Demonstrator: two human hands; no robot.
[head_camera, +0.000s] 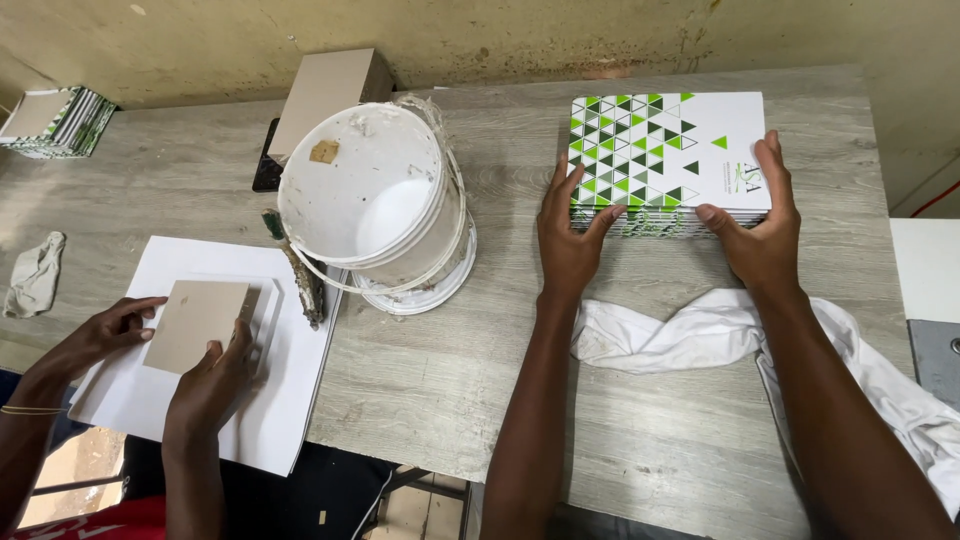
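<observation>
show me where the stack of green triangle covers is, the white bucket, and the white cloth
stack of printed covers (690, 135): head view, on the white part of the top cover.
white bucket (365, 190): head view, on its inner wall.
white cloth (680, 335): head view, on the bunched fold between the forearms.

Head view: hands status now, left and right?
Left hand: closed on the left edge of the stack of green-patterned covers, holding it.
Right hand: closed on the stack's right edge and near corner, holding it.
</observation>
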